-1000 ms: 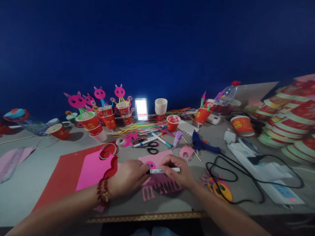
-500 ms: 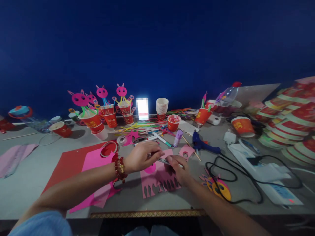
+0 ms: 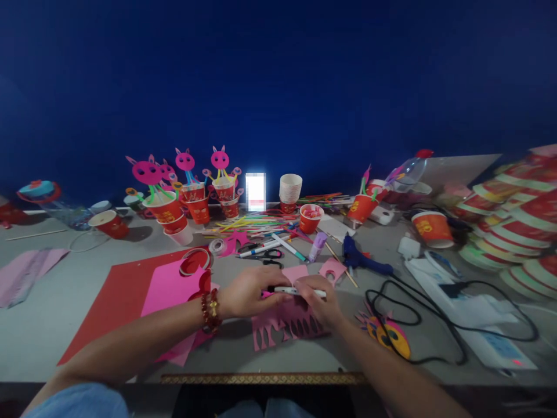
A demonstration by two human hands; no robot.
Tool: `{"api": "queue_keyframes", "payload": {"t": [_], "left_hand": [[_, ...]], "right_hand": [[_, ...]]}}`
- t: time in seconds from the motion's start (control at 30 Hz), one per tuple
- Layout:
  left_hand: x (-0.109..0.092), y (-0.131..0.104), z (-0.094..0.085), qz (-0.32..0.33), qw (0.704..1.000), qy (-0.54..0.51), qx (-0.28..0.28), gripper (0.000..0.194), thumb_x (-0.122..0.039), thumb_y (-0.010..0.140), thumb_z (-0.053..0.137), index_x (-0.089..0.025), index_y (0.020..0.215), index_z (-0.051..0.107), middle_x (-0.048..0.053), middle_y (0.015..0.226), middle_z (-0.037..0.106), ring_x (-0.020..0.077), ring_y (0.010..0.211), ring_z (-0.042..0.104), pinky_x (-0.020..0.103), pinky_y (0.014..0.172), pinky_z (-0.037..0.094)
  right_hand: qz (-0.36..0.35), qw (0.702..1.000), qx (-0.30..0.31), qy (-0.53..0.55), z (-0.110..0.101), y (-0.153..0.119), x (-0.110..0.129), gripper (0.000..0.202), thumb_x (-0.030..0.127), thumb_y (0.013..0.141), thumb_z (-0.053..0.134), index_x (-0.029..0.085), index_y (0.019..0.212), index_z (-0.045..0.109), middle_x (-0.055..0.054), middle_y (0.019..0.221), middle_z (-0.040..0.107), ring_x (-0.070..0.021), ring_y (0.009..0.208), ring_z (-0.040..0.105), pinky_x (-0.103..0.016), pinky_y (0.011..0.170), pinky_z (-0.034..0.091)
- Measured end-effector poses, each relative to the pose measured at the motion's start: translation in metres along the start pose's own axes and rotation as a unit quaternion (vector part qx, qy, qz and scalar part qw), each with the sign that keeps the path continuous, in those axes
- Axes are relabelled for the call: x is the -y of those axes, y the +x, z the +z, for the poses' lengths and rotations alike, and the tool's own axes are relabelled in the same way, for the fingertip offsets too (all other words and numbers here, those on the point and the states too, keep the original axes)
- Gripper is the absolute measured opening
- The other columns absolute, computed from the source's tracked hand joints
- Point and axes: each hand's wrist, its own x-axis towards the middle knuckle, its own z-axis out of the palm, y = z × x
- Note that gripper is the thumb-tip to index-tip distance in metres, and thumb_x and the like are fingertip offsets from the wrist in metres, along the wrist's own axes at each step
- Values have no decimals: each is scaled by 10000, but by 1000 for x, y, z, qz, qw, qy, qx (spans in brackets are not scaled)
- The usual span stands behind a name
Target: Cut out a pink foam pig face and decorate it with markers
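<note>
A white marker pen (image 3: 287, 290) with a dark left end lies nearly level between my two hands. The fingers of my left hand (image 3: 250, 292) pinch its dark end. My right hand (image 3: 319, 297) is closed around its white barrel. Beneath the hands lies a pink paper sheet (image 3: 267, 331) with leaf-shaped cut-outs along its near edge. A bit of magenta paper (image 3: 265, 295) shows by my left fingertips, mostly hidden. Left of my hands, magenta paper (image 3: 167, 287) rests over a red sheet (image 3: 104, 307), with a tape roll (image 3: 194, 262) on top.
Behind my hands lie markers (image 3: 289, 247), scissors (image 3: 273, 255) and a purple glue stick (image 3: 318, 247). A blue glue gun (image 3: 365, 261) with a looping black cord sits to the right, near a power strip (image 3: 491, 342). Cups with pink paper figures (image 3: 148, 172) stand at the back left.
The pen has gone from slanted to nearly level. Both hands have come slightly lower over the pink sheet. The whole view has shifted a little.
</note>
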Motion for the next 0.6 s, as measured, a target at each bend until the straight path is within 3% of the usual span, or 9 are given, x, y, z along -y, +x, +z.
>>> {"api": "queue_keyframes", "payload": {"t": [0.1, 0.2, 0.6], "left_hand": [[7, -13, 0, -5, 998, 60, 2, 246, -367, 980, 480, -172, 1008, 628, 76, 930, 681, 192, 857, 617, 286, 750, 474], [12, -25, -5, -24, 993, 113, -18, 289, -379, 998, 431, -170, 911, 610, 59, 825, 651, 183, 758, 588, 278, 668, 446], [19, -42, -8, -14, 981, 191, -13, 323, -346, 1025, 369, -166, 871, 590, 56, 798, 617, 195, 756, 557, 301, 680, 412]], "right_hand": [[-13, 999, 33, -14, -1, 4, 4, 537, 586, 865, 559, 234, 460, 562, 1, 426, 484, -161, 442, 457, -287, 457, 392], [18, 997, 70, -1, 0, 5, 8, 548, 572, 895, 525, 214, 485, 590, 2, 439, 507, -131, 414, 436, -260, 423, 335], [34, 996, 72, 46, 2, 1, 3, 491, 558, 898, 554, 188, 579, 596, 0, 527, 557, -135, 480, 517, -241, 446, 363]]}}
